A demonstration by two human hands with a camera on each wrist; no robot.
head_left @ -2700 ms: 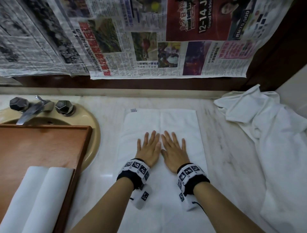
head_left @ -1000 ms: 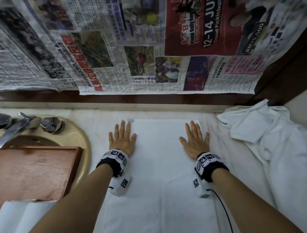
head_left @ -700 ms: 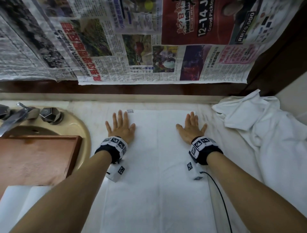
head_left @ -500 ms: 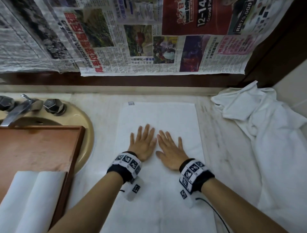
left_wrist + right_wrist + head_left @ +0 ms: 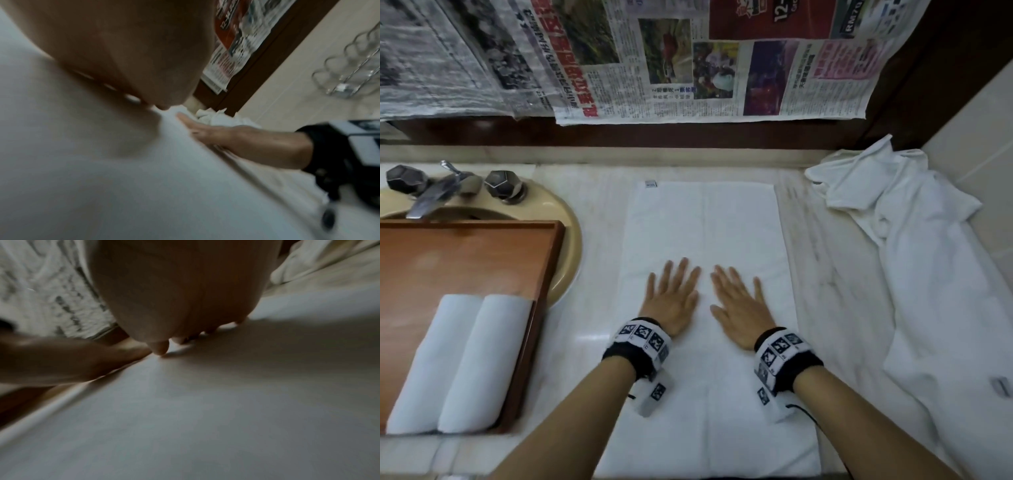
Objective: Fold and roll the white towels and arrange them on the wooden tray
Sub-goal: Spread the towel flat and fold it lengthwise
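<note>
The flat white rectangular towel (image 5: 705, 308) lies on the pale marble counter (image 5: 835, 274) with its long axis running from 6 o'clock to 12 o'clock, straight away from the person. Both hands rest palm-down on its middle, fingers straight, spread a little and pointing toward 12. The left hand (image 5: 671, 298) sits just at 9 o'clock of the towel's centre line, the right hand (image 5: 739, 308) just at 3 o'clock of it, the two near each other but not touching. Neither grips anything; the fingers press flat on the cloth.

The towel's near short edge lies at 6 o'clock, below the wrists, and the far short edge at 12 o'clock, with a small label at its left corner. Rolling would likely run along that long axis, so both hands are equally placed for it.

The brown wooden tray (image 5: 465, 260) lies at 9 o'clock, closer to the left hand, holding two rolled white towels (image 5: 458, 359) side by side. A crumpled heap of white towels (image 5: 914, 257) waits at 3 o'clock.
</note>
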